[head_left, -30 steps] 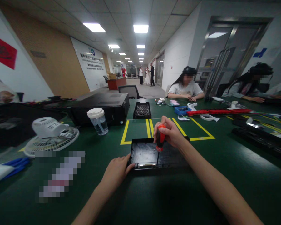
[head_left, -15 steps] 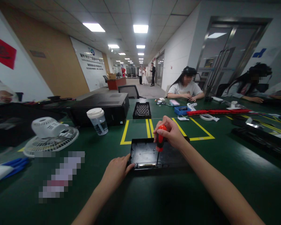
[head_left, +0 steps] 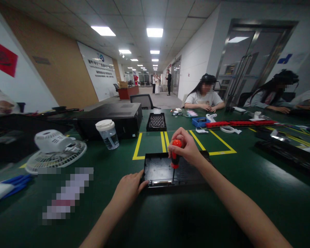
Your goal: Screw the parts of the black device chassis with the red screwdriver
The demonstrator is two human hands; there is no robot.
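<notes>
My right hand [head_left: 184, 146] is closed round the red and black handle of a screwdriver [head_left: 176, 155]. The screwdriver stands nearly upright, its shaft pointing down at the near edge of a shallow black casing [head_left: 157, 168]. Beside the tip, a shiny metal strip [head_left: 161, 182] lies along the casing's near inner wall. My left hand [head_left: 131, 186] grips the casing's left side, thumb at the near corner and fingers at the outer wall. The exact spot where the tip meets the casing is too small to make out.
Beyond the casing lies a black tray of small parts [head_left: 156, 122]. To the left are a lidded plastic cup [head_left: 108, 136], a large black box [head_left: 111, 117] and a white fan [head_left: 54, 144]. A blue bin [head_left: 200, 122] is at the back right. Co-workers sit around the table.
My right hand and the screwdriver handle have shifted slightly left and turned a little, with the tip staying in about the same place. My left hand holds still on the casing.
</notes>
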